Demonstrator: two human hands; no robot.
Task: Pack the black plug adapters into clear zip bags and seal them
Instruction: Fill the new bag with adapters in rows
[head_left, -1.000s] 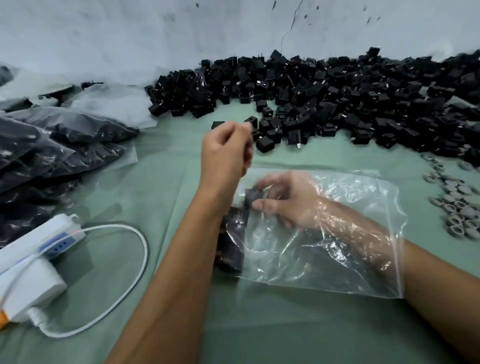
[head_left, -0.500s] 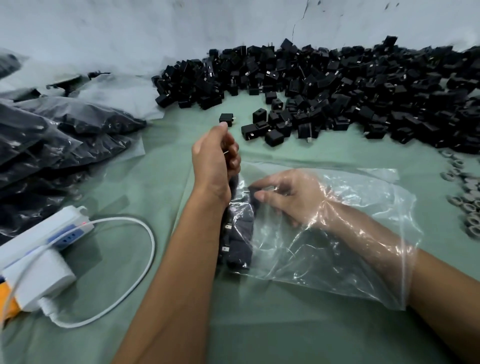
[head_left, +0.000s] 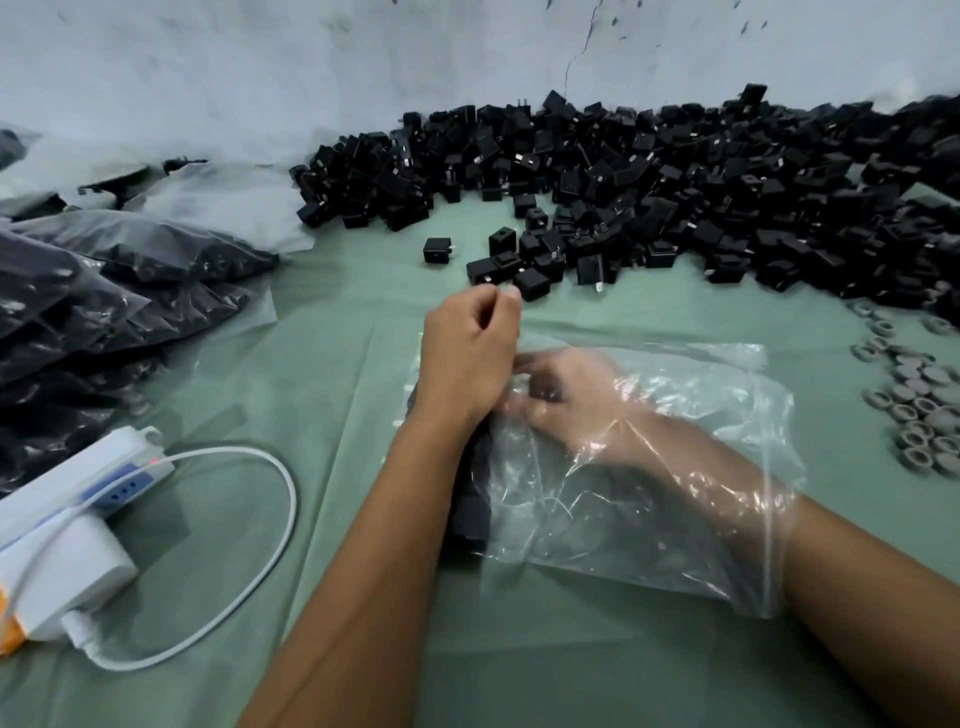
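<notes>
Hands w/ zip bag

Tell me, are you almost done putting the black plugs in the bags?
Not nearly. Done: filled bags lie stacked at the left. In hand: the right hand is inside the clear bag, arranging adapters at its bottom, while the left hand pinches the bag's corner. Left: a huge pile of loose adapters waits by the wall, and this bag is unsealed.
</notes>
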